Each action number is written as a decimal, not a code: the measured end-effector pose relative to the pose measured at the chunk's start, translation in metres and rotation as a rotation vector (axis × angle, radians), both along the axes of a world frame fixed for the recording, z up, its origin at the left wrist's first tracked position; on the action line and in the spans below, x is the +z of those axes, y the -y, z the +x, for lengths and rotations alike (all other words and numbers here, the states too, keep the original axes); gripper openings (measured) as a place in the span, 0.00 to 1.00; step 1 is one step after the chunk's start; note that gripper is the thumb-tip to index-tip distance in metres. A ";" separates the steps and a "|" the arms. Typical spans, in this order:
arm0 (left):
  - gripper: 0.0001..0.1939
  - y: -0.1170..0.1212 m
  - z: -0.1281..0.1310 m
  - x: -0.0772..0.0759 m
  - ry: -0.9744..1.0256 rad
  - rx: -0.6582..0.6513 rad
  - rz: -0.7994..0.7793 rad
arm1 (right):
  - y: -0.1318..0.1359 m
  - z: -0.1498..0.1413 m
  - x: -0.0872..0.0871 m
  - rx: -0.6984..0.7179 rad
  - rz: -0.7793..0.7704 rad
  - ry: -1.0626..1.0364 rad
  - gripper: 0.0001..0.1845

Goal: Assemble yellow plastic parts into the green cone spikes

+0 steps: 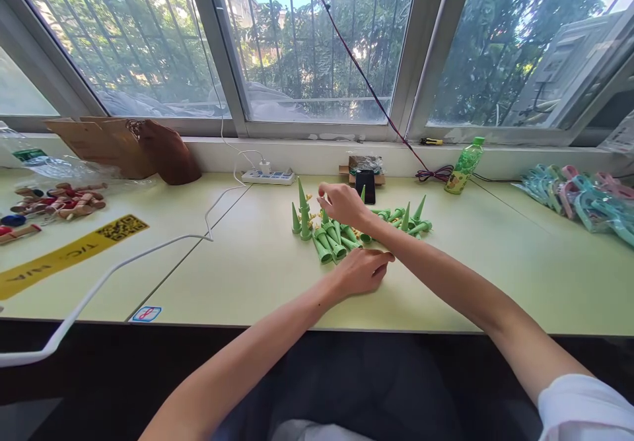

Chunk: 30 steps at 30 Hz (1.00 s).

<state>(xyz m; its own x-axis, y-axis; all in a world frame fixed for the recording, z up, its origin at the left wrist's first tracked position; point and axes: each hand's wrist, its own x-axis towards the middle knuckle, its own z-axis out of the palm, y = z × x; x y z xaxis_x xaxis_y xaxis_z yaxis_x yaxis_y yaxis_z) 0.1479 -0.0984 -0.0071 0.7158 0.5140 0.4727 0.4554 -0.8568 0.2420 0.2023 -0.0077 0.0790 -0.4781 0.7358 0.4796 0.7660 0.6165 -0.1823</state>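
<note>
My right hand (pixel 343 203) is held over the left part of a pile of green plastic cones (pixel 333 243). Its fingers bend loosely toward a taller upright stack of cones (pixel 303 213), with the fingertips apart and nothing visible between them. A shorter upright cone (pixel 296 219) stands just left of that stack. My left hand (pixel 362 272) lies low at the front of the pile, beneath my right forearm. Its fingers are curled together, and whatever they hold is hidden. Small yellow pieces (pixel 317 216) show among the cones. More cones (pixel 419 216) lie or stand toward the right.
Behind the pile are a black phone (pixel 365 187) and a small cardboard box (pixel 376 164). A green bottle (pixel 464 166) stands at right, near bagged plastic clips (pixel 579 197). A white cable (pixel 148 251) crosses the table at left, near wooden toys (pixel 64 200) and a power strip (pixel 270 177).
</note>
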 end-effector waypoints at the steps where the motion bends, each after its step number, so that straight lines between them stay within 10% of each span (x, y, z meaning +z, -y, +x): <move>1: 0.17 0.000 0.000 0.000 0.000 -0.005 -0.003 | 0.005 -0.002 0.000 0.015 -0.029 0.070 0.15; 11: 0.12 0.001 0.000 0.003 -0.046 0.032 0.049 | -0.001 -0.026 -0.011 0.064 -0.275 0.396 0.13; 30: 0.11 0.001 0.000 0.004 -0.063 0.019 0.040 | -0.007 -0.035 -0.015 -0.002 -0.224 0.441 0.11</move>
<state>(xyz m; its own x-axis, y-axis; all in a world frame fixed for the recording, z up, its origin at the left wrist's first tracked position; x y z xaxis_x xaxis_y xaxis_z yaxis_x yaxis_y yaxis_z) 0.1483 -0.0990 -0.0031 0.7353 0.5091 0.4475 0.4847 -0.8564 0.1779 0.1675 -0.0007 0.0645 -0.5980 0.7991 0.0620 0.8014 0.5973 0.0314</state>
